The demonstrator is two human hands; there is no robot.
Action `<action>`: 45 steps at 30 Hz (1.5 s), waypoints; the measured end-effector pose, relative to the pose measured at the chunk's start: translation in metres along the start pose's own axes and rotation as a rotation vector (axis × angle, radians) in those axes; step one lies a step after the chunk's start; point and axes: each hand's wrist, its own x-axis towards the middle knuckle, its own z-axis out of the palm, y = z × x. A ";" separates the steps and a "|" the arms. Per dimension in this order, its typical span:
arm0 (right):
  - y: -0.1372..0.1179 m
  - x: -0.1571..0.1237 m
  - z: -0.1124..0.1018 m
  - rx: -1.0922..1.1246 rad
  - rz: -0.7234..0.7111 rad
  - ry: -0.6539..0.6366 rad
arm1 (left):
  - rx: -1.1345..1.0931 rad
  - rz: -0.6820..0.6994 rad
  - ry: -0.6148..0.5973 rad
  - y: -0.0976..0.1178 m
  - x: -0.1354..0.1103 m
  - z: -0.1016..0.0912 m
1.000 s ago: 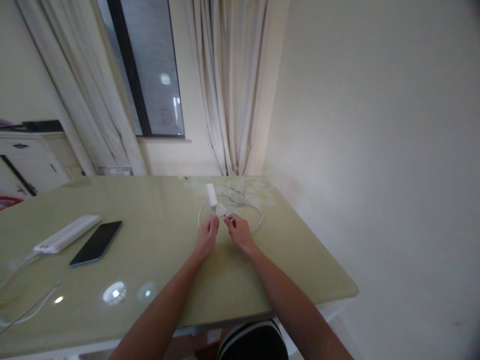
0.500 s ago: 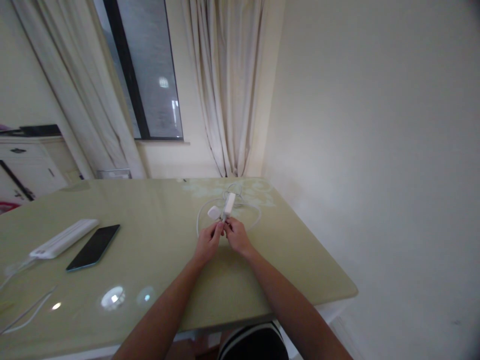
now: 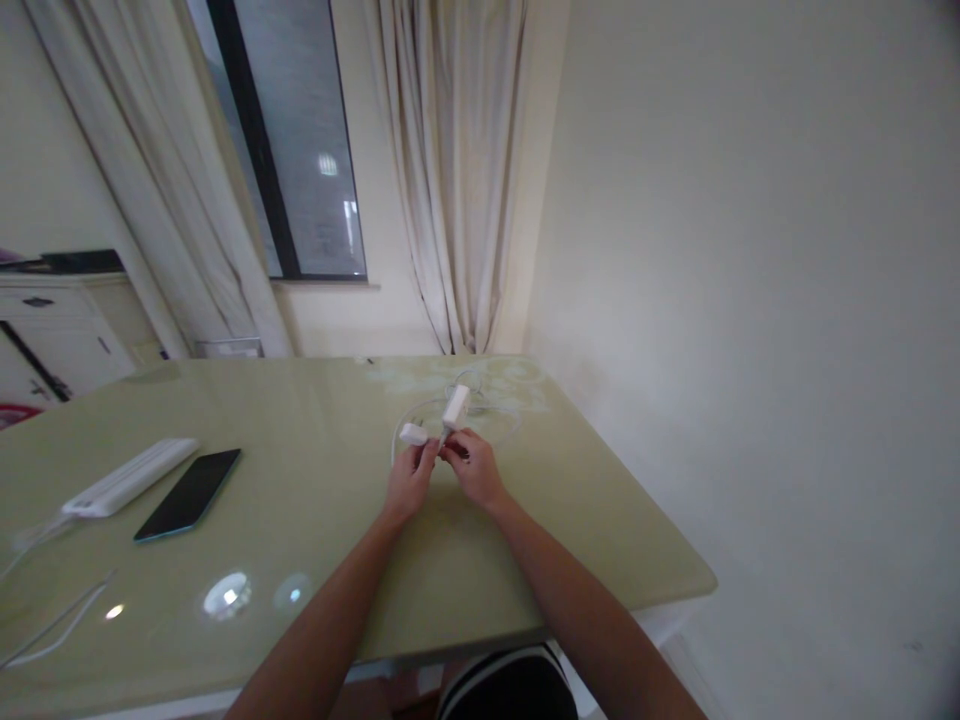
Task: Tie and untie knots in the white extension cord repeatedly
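Observation:
Near the far right part of the table, my left hand [image 3: 408, 482] has its fingers closed at a small white plug [image 3: 414, 434] whose prongs point up and away. Beside it, the fingers of my right hand [image 3: 475, 468] pinch the white cable [image 3: 442, 437] at the near end of a white power brick [image 3: 456, 408]. The brick tilts up beyond the fingertips. Both hands almost touch, and the fingertips partly hide the cable between them. A loop of thin white cord [image 3: 395, 432] lies on the table around the brick.
On the glossy greenish table [image 3: 315, 420], a dark phone [image 3: 187, 496] and a long white power strip [image 3: 131, 478] lie at the left. A white cord [image 3: 64, 620] lies near the front left. A wall [image 3: 750, 300] borders the table's right side.
The small plug has turned and moved left and down with my left hand, and its prongs now show. My hands have moved slightly apart; the brick has tilted a little.

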 end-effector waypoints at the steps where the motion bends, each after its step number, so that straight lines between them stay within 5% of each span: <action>1: -0.001 0.000 -0.001 0.002 -0.004 0.013 | -0.020 -0.001 -0.009 0.000 0.000 0.000; 6: 0.001 0.000 -0.002 -0.020 -0.048 -0.005 | -0.067 -0.027 0.024 -0.001 0.002 0.000; 14: 0.004 0.004 -0.009 -0.531 -0.176 -0.063 | -0.338 -0.052 0.298 0.007 0.003 -0.002; 22: 0.013 0.002 -0.017 -0.624 -0.226 0.034 | -0.102 0.067 0.099 0.002 0.004 0.001; 31: 0.003 0.005 -0.015 -0.560 -0.294 0.043 | -0.276 -0.016 0.425 0.007 0.008 -0.005; 45: 0.005 -0.005 -0.011 -0.418 -0.302 0.066 | -0.223 0.036 0.108 0.009 0.000 0.006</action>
